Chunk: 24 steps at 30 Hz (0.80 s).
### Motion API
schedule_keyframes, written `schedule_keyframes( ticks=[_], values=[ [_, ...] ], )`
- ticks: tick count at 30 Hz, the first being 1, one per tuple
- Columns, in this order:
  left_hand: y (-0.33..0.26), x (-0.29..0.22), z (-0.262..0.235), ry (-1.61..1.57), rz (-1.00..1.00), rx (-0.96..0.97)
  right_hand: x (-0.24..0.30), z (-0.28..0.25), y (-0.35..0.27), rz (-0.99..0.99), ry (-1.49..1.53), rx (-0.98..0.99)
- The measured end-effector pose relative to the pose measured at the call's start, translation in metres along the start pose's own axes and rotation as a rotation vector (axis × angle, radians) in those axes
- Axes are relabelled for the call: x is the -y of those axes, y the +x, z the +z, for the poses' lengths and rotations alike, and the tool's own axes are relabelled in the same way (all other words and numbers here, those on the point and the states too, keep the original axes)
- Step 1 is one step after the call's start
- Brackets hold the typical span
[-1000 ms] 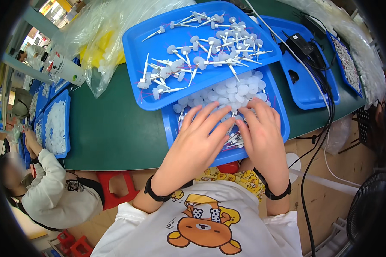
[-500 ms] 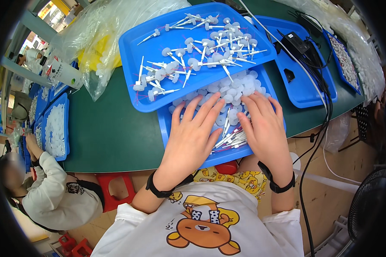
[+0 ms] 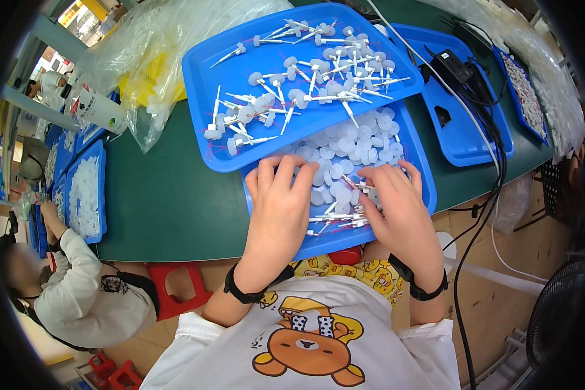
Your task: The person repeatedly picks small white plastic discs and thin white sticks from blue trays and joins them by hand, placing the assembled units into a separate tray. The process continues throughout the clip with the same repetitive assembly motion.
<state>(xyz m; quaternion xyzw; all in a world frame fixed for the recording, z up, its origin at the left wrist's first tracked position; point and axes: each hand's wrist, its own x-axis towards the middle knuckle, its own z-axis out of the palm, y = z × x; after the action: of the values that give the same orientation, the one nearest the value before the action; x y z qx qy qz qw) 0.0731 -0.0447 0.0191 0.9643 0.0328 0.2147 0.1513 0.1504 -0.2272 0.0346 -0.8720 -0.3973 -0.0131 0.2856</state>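
Note:
My left hand (image 3: 281, 198) is over the left side of the lower blue tray (image 3: 325, 244), fingers bent and apart, nothing visible in them. Fingers apart, my right hand (image 3: 400, 207) reaches over the tray's right side; between its thumb and forefinger are a few thin white sticks with reddish threads. Translucent white discs (image 3: 348, 146) are heaped in the tray, and a bundle of white sticks (image 3: 338, 220) lies nearer me. Overlapping its far part, the upper blue tray (image 3: 205, 62) holds many sticks fitted with discs (image 3: 266, 101). Some fingertips are hidden.
Clear plastic bags (image 3: 156, 58) lie at the far left of the green table (image 3: 156, 208). Another blue tray (image 3: 465, 153) with a black adapter (image 3: 452, 65) and cables is at the right. A person (image 3: 78, 286) works at the left, near a tray of white parts (image 3: 84, 195).
Both hands have drawn back slightly from the discs and their fingers have curled more. Some sticks now show by the right thumb, and the upper tray has shifted slightly right.

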Motion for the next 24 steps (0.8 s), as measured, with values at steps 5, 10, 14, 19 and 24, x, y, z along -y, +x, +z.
schedule_keyframes(
  ticks=[5,10,14,19,24],
  values=[
    [0.000,-0.002,0.001,-0.058,-0.032,0.015,0.002,-0.007,-0.003,0.023,0.094,-0.045],
    [-0.001,-0.001,0.001,-0.110,-0.048,-0.023,-0.001,-0.006,-0.002,0.007,0.088,-0.150],
    [0.001,-0.002,0.000,-0.188,-0.071,-0.038,0.001,-0.002,0.002,0.074,0.178,-0.283],
    [0.001,0.001,0.000,-0.390,-0.168,-0.056,-0.003,-0.011,0.004,0.184,0.320,-0.265],
    [0.000,0.004,0.001,-0.420,-0.174,-0.089,-0.007,-0.038,0.000,0.266,0.463,-0.286]
  ],
)
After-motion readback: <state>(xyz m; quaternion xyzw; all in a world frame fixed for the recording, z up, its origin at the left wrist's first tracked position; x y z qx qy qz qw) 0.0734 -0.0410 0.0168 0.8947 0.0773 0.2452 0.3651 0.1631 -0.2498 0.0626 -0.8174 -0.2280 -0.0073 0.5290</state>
